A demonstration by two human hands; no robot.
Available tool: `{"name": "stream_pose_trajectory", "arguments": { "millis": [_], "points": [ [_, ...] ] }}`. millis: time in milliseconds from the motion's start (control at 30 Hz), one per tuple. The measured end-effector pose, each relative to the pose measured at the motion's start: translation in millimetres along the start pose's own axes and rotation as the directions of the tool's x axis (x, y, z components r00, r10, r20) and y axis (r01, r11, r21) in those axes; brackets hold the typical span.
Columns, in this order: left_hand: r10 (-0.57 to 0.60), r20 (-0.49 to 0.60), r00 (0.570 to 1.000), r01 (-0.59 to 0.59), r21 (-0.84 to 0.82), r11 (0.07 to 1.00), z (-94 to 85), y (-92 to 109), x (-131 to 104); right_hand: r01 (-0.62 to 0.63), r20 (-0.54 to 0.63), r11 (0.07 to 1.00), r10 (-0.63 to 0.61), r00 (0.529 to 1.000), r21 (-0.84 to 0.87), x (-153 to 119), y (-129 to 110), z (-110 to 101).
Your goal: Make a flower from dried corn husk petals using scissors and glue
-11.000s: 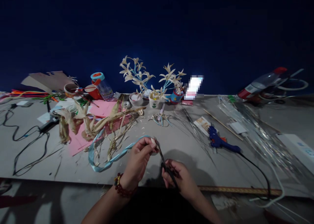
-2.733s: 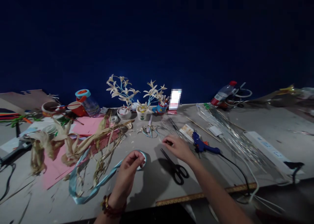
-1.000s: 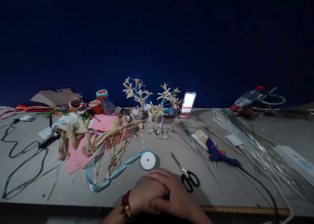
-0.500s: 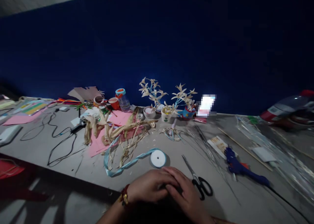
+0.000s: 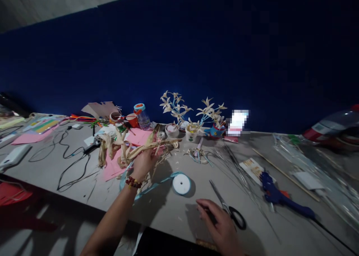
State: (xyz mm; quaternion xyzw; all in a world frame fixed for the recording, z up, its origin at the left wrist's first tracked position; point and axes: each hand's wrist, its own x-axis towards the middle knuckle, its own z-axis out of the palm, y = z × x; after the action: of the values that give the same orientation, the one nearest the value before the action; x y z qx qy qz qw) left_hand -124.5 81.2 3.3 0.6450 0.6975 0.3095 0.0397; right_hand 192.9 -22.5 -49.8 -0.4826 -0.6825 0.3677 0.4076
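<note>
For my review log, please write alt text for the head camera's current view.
A braceleted left hand reaches into dried husks; the right hand hovers near black-handled scissors. Between them lies a blue ribbon spool, with flower sprays behind.

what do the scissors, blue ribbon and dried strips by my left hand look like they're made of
Scissors: grey metal blades, by their glint; smooth black handles, probably plastic.
Blue ribbon: thin, satiny, likely synthetic, from its soft sheen and folds; fabric or plastic film stays unclear.
Dried strips: matte plant matter, pale, wrinkled and papery, perhaps corn husk.
</note>
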Motion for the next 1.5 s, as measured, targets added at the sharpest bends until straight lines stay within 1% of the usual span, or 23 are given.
{"name": "stream_pose_trajectory", "arguments": {
  "millis": [133, 267, 333, 400, 433, 467, 500, 533, 567, 600, 633, 667, 700, 767, 833, 900, 933, 1033, 1200, 1267, 1367, 1433, 1500],
  "points": [
    [0.061, 0.008, 0.998, -0.061, -0.017, 0.998, 8.7, 5, 5, 0.023, -0.022, 1.000, -0.024, 0.999, -0.019, -1, 0, -6],
    [0.159, -0.002, 0.987, -0.158, -0.107, 0.982, -0.6, 13, -7, 0.050, -0.050, 0.998, -0.053, 0.997, -0.046, -1, 3, -14],
    [0.187, -0.091, 0.978, -0.201, -0.176, 0.964, -10.3, 21, -17, 0.058, -0.050, 0.997, -0.061, 0.997, -0.057, 2, 2, -16],
    [0.206, -0.272, 0.940, -0.284, -0.288, 0.914, -20.2, 30, -27, 0.054, -0.035, 0.997, -0.056, 0.998, -0.055, 7, -2, -15],
    [0.210, -0.322, 0.923, -0.319, -0.337, 0.886, -24.2, 35, -31, 0.052, -0.019, 0.998, -0.053, 0.998, -0.043, 11, -6, -14],
    [0.194, -0.346, 0.918, -0.331, -0.399, 0.855, -27.2, 40, -34, 0.055, -0.003, 0.998, -0.055, 0.998, -0.022, 15, -10, -13],
    [0.159, -0.341, 0.926, -0.317, -0.477, 0.820, -28.8, 45, -36, 0.065, 0.013, 0.998, -0.065, 0.998, 0.004, 20, -16, -12],
    [0.098, -0.303, 0.948, -0.266, -0.584, 0.767, -28.9, 51, -38, 0.083, 0.026, 0.996, -0.084, 0.996, 0.035, 24, -22, -10],
    [0.021, -0.224, 0.974, -0.178, -0.710, 0.682, -27.4, 58, -39, 0.106, 0.028, 0.992, -0.109, 0.994, 0.068, 29, -28, -9],
    [-0.058, -0.103, 0.993, -0.054, -0.833, 0.551, -24.3, 65, -41, 0.124, 0.023, 0.987, -0.127, 0.992, 0.101, 33, -35, -8],
    [-0.107, 0.053, 0.993, 0.090, -0.921, 0.380, -20.0, 73, -44, 0.130, 0.015, 0.982, -0.133, 0.991, 0.139, 37, -41, -7],
    [-0.104, 0.217, 0.971, 0.234, -0.950, 0.206, -14.4, 82, -47, 0.121, 0.011, 0.975, -0.126, 0.992, 0.185, 40, -47, -7],
    [-0.068, 0.345, 0.936, 0.349, -0.934, 0.069, -8.1, 90, -51, 0.098, 0.016, 0.968, -0.105, 0.994, 0.233, 43, -52, -7],
    [-0.007, 0.477, 0.879, 0.474, -0.874, -0.111, 5.5, 106, -60, 0.036, 0.046, 0.950, -0.053, 0.998, 0.309, 47, -59, -8],
    [0.051, 0.582, 0.812, 0.577, -0.785, -0.224, 17.9, 118, -70, -0.003, 0.070, 0.943, -0.022, 0.997, 0.334, 51, -61, -10],
    [0.095, 0.652, 0.752, 0.647, -0.705, -0.290, 27.0, 126, -78, -0.044, 0.098, 0.939, 0.010, 0.995, 0.341, 53, -61, -12],
    [0.107, 0.671, 0.734, 0.666, -0.680, -0.306, 30.0, 129, -81, -0.075, 0.113, 0.932, 0.037, 0.993, 0.353, 54, -60, -14],
    [0.121, 0.674, 0.728, 0.674, -0.674, -0.303, 34.2, 134, -85, -0.200, 0.174, 0.899, 0.142, 0.974, 0.389, 54, -57, -16],
    [0.113, 0.626, 0.772, 0.634, -0.745, -0.204, 34.7, 135, -90, -0.288, 0.184, 0.854, 0.228, 0.956, 0.434, 50, -59, -15],
    [0.111, 0.578, 0.809, 0.588, -0.800, -0.117, 34.5, 132, -92, -0.304, 0.182, 0.840, 0.247, 0.952, 0.449, 49, -61, -15],
    [0.116, 0.470, 0.875, 0.461, -0.882, 0.095, 32.7, 128, -96, -0.320, 0.185, 0.843, 0.264, 0.946, 0.432, 47, -62, -17],
    [0.103, 0.436, 0.894, 0.403, -0.883, 0.239, 30.0, 125, -97, -0.321, 0.181, 0.849, 0.268, 0.946, 0.421, 46, -61, -18],
    [0.081, 0.431, 0.899, 0.384, -0.862, 0.332, 26.5, 125, -96, -0.319, 0.180, 0.851, 0.266, 0.947, 0.417, 45, -60, -19]
  ]
}}
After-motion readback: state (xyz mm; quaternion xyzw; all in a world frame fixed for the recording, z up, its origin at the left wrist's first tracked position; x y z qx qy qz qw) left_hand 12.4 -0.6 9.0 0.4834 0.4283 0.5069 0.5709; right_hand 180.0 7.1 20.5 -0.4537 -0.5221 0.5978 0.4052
